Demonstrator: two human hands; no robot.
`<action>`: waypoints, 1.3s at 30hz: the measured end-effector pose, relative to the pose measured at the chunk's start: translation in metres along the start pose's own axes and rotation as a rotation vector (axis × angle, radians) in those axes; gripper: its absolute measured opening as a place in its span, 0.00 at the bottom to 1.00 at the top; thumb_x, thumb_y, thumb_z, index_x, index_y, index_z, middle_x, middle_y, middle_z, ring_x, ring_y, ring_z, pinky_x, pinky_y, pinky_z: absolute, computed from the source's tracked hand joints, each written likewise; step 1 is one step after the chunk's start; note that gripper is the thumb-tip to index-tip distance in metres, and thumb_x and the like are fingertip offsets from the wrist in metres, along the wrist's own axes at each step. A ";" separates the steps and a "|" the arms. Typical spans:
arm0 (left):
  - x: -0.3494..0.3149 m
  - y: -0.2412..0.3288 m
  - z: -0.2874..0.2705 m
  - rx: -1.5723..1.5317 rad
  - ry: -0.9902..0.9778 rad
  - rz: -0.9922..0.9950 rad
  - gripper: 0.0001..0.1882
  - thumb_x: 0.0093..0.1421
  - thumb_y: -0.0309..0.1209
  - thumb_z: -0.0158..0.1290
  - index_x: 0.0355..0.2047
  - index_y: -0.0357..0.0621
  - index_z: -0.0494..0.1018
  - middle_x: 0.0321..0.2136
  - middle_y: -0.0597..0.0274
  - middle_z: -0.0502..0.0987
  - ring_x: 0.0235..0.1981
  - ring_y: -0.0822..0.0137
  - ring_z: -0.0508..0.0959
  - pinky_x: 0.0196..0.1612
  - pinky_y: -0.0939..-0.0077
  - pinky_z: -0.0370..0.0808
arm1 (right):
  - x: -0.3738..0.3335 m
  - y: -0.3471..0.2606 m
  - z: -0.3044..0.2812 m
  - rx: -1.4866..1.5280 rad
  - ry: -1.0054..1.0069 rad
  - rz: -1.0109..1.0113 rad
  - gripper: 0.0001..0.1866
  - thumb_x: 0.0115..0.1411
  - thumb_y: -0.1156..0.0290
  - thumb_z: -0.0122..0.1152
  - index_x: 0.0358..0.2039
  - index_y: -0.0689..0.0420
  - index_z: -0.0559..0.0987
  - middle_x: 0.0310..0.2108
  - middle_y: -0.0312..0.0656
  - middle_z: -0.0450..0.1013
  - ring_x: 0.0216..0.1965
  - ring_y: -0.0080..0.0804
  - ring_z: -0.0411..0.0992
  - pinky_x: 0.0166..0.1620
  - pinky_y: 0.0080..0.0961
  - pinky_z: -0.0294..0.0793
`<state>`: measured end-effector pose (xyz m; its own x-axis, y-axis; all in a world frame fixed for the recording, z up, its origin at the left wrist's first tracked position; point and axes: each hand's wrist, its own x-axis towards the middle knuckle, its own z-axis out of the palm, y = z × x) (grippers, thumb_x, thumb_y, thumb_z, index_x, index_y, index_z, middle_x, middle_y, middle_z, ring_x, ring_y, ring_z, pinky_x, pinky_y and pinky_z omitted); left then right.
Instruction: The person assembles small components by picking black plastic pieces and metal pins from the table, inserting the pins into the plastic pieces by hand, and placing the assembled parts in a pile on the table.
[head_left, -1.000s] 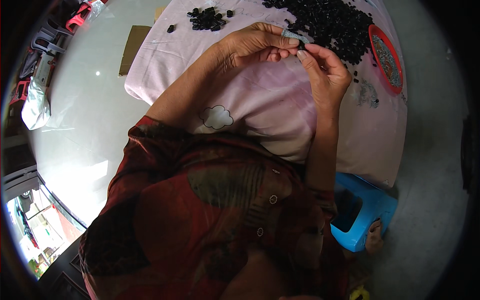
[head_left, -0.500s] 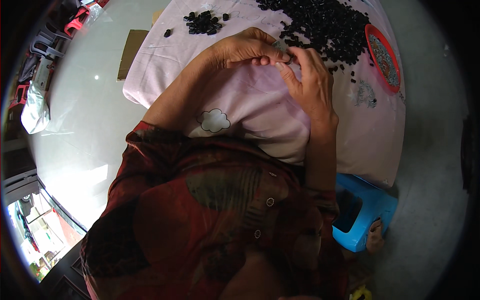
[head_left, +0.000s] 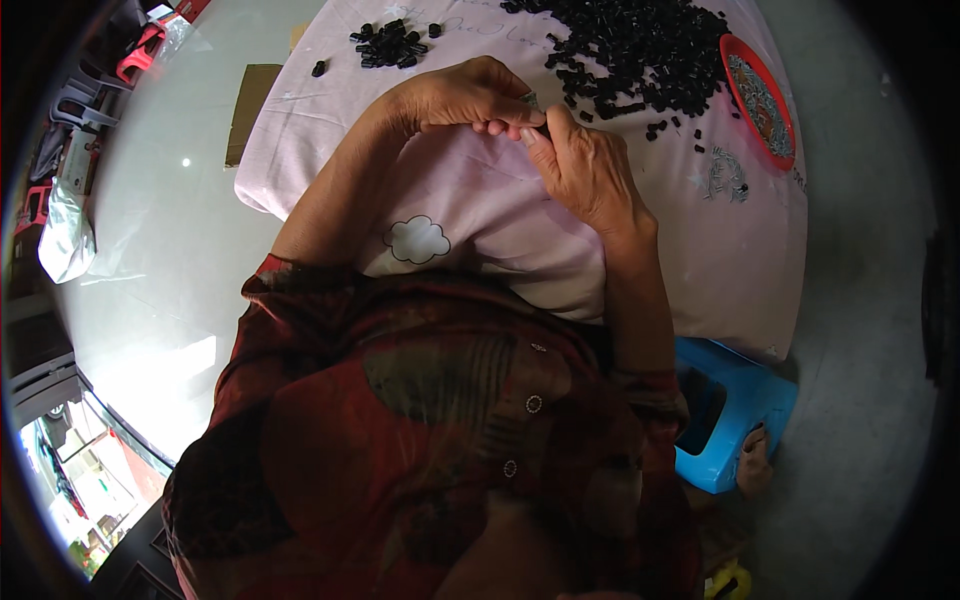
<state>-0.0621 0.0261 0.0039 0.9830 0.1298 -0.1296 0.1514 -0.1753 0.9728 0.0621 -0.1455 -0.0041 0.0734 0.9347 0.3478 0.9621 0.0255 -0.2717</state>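
Between the touching fingertips of 2 hands, left hand (head_left: 465, 95) and right hand (head_left: 595, 175), a small dark piece (head_left: 544, 129) is pinched, its long axis hidden. Beyond and rightward, nearer the right hand, spreads the black heap (head_left: 640, 60); farther right sits a red tray (head_left: 786, 163).

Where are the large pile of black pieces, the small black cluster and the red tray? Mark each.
Large pile of black pieces (head_left: 645, 62): head view, pile's middle.
Small black cluster (head_left: 389, 47): head view, cluster's middle.
Red tray (head_left: 729, 46): head view, rim at its far end.
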 end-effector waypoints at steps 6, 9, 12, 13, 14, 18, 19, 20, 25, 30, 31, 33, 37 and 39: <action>0.000 0.002 -0.002 -0.001 -0.058 -0.010 0.14 0.59 0.39 0.58 0.25 0.41 0.78 0.21 0.70 0.76 0.21 0.81 0.69 0.25 0.85 0.66 | -0.003 0.003 0.003 0.056 0.011 -0.031 0.15 0.67 0.60 0.51 0.31 0.59 0.66 0.16 0.50 0.70 0.21 0.49 0.74 0.24 0.40 0.70; -0.001 0.006 0.000 -0.011 -0.049 0.026 0.14 0.59 0.40 0.58 0.25 0.42 0.79 0.21 0.70 0.76 0.21 0.81 0.69 0.26 0.86 0.66 | -0.002 0.003 0.002 0.076 0.061 -0.054 0.14 0.66 0.61 0.52 0.30 0.59 0.67 0.16 0.50 0.71 0.21 0.49 0.74 0.24 0.39 0.71; -0.004 0.004 -0.003 -0.002 0.011 0.025 0.11 0.60 0.38 0.59 0.31 0.42 0.80 0.21 0.72 0.76 0.21 0.83 0.70 0.24 0.88 0.64 | 0.001 0.000 -0.007 0.033 0.039 0.006 0.13 0.65 0.60 0.53 0.34 0.58 0.70 0.19 0.50 0.73 0.23 0.50 0.75 0.27 0.40 0.72; -0.007 0.006 -0.005 0.033 0.049 0.008 0.11 0.61 0.37 0.58 0.33 0.43 0.81 0.22 0.72 0.77 0.23 0.83 0.71 0.25 0.87 0.65 | 0.000 0.000 -0.013 0.063 0.121 0.006 0.13 0.65 0.60 0.53 0.38 0.57 0.71 0.20 0.50 0.74 0.24 0.50 0.76 0.28 0.41 0.73; -0.010 0.008 -0.012 0.035 0.049 0.015 0.11 0.61 0.37 0.58 0.33 0.43 0.81 0.22 0.72 0.77 0.23 0.83 0.71 0.25 0.87 0.65 | 0.002 0.000 -0.015 0.097 0.202 -0.001 0.13 0.65 0.59 0.53 0.41 0.56 0.72 0.22 0.50 0.75 0.25 0.50 0.76 0.29 0.42 0.73; -0.026 -0.008 -0.056 0.499 0.669 0.133 0.15 0.57 0.41 0.59 0.35 0.42 0.83 0.24 0.66 0.80 0.25 0.75 0.75 0.31 0.78 0.72 | -0.028 0.069 -0.054 -0.311 0.314 0.604 0.14 0.61 0.60 0.53 0.44 0.50 0.78 0.33 0.48 0.78 0.38 0.50 0.77 0.40 0.43 0.74; -0.031 -0.006 -0.061 0.537 0.734 -0.041 0.15 0.56 0.40 0.58 0.34 0.42 0.82 0.23 0.62 0.80 0.24 0.72 0.77 0.32 0.75 0.74 | -0.040 0.090 -0.064 -0.475 0.267 0.718 0.14 0.60 0.61 0.53 0.45 0.50 0.78 0.36 0.48 0.79 0.40 0.49 0.77 0.43 0.42 0.73; -0.034 -0.010 -0.065 0.542 0.747 -0.054 0.15 0.56 0.40 0.58 0.34 0.42 0.82 0.23 0.62 0.80 0.24 0.72 0.77 0.32 0.75 0.74 | -0.048 0.100 -0.072 -0.510 0.192 0.835 0.15 0.59 0.61 0.54 0.45 0.50 0.78 0.37 0.48 0.78 0.42 0.49 0.76 0.45 0.41 0.73; -0.029 -0.025 -0.071 0.818 0.948 0.016 0.13 0.57 0.31 0.56 0.40 0.38 0.80 0.27 0.57 0.81 0.27 0.70 0.79 0.35 0.77 0.75 | -0.085 0.136 -0.067 -0.466 0.255 0.819 0.14 0.57 0.61 0.57 0.40 0.53 0.82 0.37 0.46 0.79 0.41 0.47 0.77 0.46 0.36 0.74; 0.003 0.002 -0.030 0.753 0.697 0.258 0.12 0.59 0.31 0.56 0.42 0.43 0.80 0.34 0.56 0.83 0.33 0.69 0.82 0.39 0.74 0.77 | -0.078 0.127 -0.064 -0.401 0.397 0.818 0.14 0.57 0.63 0.57 0.41 0.52 0.83 0.36 0.47 0.80 0.39 0.47 0.77 0.46 0.35 0.74; 0.015 0.011 -0.013 0.755 0.602 0.261 0.11 0.59 0.31 0.56 0.41 0.44 0.80 0.34 0.55 0.82 0.33 0.65 0.82 0.40 0.73 0.77 | -0.077 0.126 -0.065 -0.413 0.445 0.818 0.14 0.57 0.64 0.57 0.42 0.52 0.84 0.36 0.47 0.80 0.39 0.47 0.77 0.47 0.35 0.74; 0.041 -0.001 0.010 0.775 0.438 0.404 0.10 0.55 0.32 0.58 0.37 0.45 0.80 0.30 0.55 0.81 0.31 0.60 0.81 0.38 0.71 0.77 | -0.078 0.123 -0.062 -0.402 0.466 0.811 0.14 0.57 0.64 0.58 0.42 0.52 0.84 0.35 0.47 0.80 0.38 0.46 0.78 0.46 0.34 0.75; 0.058 -0.004 0.035 0.739 0.442 0.328 0.10 0.52 0.32 0.60 0.34 0.43 0.79 0.28 0.54 0.80 0.29 0.58 0.80 0.37 0.67 0.76 | -0.084 0.130 -0.061 -0.228 0.607 0.744 0.14 0.56 0.65 0.61 0.42 0.55 0.84 0.36 0.47 0.81 0.37 0.40 0.80 0.45 0.30 0.76; 0.060 -0.008 0.036 0.812 0.486 0.396 0.10 0.50 0.36 0.57 0.31 0.47 0.80 0.28 0.50 0.80 0.31 0.50 0.80 0.36 0.60 0.76 | -0.081 0.126 -0.062 -0.189 0.615 0.765 0.14 0.56 0.67 0.61 0.41 0.57 0.84 0.36 0.46 0.81 0.37 0.38 0.80 0.44 0.28 0.76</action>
<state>-0.0008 -0.0001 -0.0189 0.8567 0.2690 0.4402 0.0272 -0.8757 0.4822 0.1936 -0.2399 -0.0106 0.7624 0.3282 0.5577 0.6210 -0.6135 -0.4879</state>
